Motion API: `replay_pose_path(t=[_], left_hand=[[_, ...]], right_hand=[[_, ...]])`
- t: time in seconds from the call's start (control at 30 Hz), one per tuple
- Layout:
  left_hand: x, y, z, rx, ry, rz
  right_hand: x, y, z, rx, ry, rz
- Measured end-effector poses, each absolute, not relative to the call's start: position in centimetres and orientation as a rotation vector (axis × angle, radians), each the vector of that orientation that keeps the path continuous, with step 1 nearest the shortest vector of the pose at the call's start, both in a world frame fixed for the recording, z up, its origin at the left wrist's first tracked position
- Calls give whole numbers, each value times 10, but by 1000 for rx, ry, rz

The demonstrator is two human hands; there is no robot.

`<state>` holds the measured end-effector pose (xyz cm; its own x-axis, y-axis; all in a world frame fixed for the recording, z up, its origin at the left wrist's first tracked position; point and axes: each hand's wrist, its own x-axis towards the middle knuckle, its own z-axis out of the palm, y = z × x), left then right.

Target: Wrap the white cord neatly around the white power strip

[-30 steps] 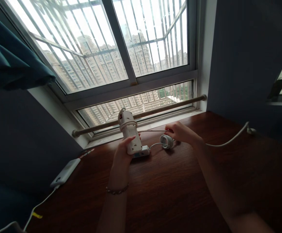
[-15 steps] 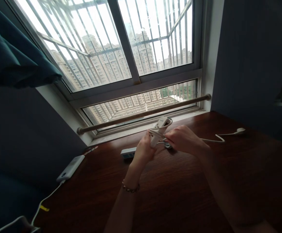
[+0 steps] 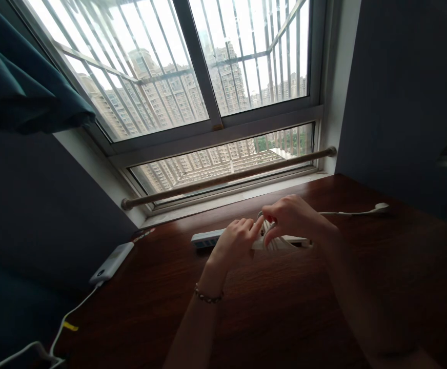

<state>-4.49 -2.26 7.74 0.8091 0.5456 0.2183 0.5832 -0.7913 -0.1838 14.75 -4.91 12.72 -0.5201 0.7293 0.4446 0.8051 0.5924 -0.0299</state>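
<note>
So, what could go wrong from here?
The cord loops around the power strip might slip loose if the right hand lets go. The plug lies out on the tabletop, so a tug on the cord could drag it across. And the left hand is right beside the white block, which it could knock.

No readable text, label, brand, number or sign — nothing legible on any surface.
</note>
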Motion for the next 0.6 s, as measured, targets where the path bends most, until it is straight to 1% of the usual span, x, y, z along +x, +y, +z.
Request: replay_pose_path(t=[0.17, 0.43, 0.5, 0.6], left_hand=[[-44, -37, 85, -2657, -597, -240], [-51, -59, 101, -2527, -462, -327], [-53, -62, 104, -2559, -426, -384], [-53, -69, 108, -2589, -362, -502]], right_hand=[[155, -45, 127, -1171, -2388, -16], [167, -47, 127, -873, -2364, 390], [177, -43, 126, -875, -2328, 427], [188, -37, 126, -1025, -2194, 375]])
